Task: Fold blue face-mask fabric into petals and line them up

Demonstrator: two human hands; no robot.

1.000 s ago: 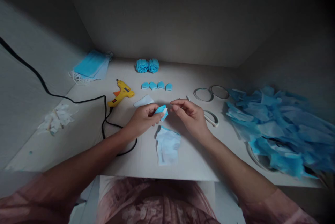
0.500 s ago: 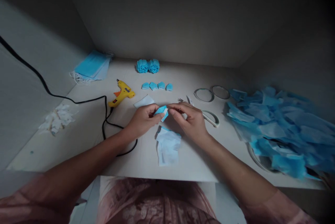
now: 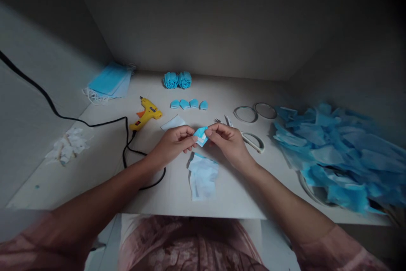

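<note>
My left hand (image 3: pixel 173 143) and my right hand (image 3: pixel 229 142) meet over the middle of the white table (image 3: pixel 104 165). Both pinch one small folded blue piece of mask fabric (image 3: pixel 201 135) between thumb and fingers, just above the tabletop. Right below the hands lies a white and blue cut fabric piece (image 3: pixel 203 176). A white scrap (image 3: pixel 173 123) rests behind my left hand. Scissors (image 3: pixel 250 139) lie just right of my right hand.
A yellow glue gun (image 3: pixel 146 113) with a black cord (image 3: pixel 95 124) lies at left. Several small blue folded pieces (image 3: pixel 189 104) and two blue fabric roses (image 3: pixel 177 80) sit behind. Face masks (image 3: pixel 109 83) are stacked far left, white scraps (image 3: pixel 67 146) nearer. Two rings (image 3: pixel 255 112) and a big blue fabric pile (image 3: pixel 339 152) lie right.
My right hand has moved left and closed onto the blue piece that my left hand was holding alone. The piece now sits between both hands, slightly further right.
</note>
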